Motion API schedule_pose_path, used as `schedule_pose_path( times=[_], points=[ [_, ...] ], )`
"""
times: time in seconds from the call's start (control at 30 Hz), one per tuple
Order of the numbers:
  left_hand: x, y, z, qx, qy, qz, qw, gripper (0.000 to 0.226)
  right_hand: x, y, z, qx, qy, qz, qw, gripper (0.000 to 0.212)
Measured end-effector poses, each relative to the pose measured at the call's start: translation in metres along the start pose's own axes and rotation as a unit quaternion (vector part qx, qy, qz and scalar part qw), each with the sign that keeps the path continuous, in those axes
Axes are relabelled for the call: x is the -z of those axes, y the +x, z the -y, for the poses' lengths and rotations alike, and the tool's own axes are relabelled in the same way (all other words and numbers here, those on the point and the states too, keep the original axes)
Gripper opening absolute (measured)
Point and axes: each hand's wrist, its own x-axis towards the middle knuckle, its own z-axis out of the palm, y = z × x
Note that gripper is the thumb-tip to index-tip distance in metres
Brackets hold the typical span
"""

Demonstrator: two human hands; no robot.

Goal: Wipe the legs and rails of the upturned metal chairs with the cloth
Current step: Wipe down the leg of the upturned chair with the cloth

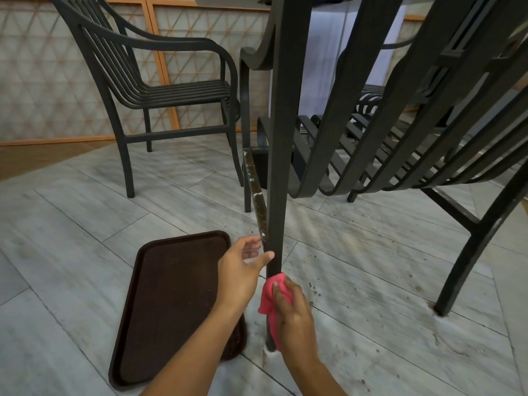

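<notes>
A dark metal chair leg (281, 138) runs down the middle of the view to the tiled floor. My right hand (291, 312) grips a pink cloth (271, 298) wrapped around the lower part of that leg. My left hand (243, 270) holds the same leg just above the cloth, thumb on its front and fingers curled behind it. A dirty, speckled side rail (257, 201) runs back from the leg at a slant. The chair's slatted seat and back (400, 132) fill the upper right.
A brown plastic tray (171, 304) lies flat on the floor at my left. A second dark metal armchair (160, 90) stands upright at the back left before a lattice wall. Crumbs and dark specks (385, 252) dot the grey tiles under the near chair.
</notes>
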Motion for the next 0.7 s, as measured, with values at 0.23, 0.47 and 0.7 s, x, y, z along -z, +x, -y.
schedule_pose_path(
  times=[0.23,0.47,0.7],
  points=[
    [-0.002,-0.014,0.034,0.12,0.047,0.013,0.992,0.046,0.006,-0.003,0.003,0.02,0.018,-0.016,1.0,0.031],
    [-0.012,-0.014,0.042,0.104,-0.011,0.074,0.992,0.023,-0.006,0.01,-0.008,0.103,-0.071,-0.016,0.992,0.041],
    [-0.011,-0.01,0.048,0.082,-0.035,0.082,0.993,0.011,-0.008,0.021,-0.022,0.135,-0.127,-0.023,0.982,0.043]
  ],
)
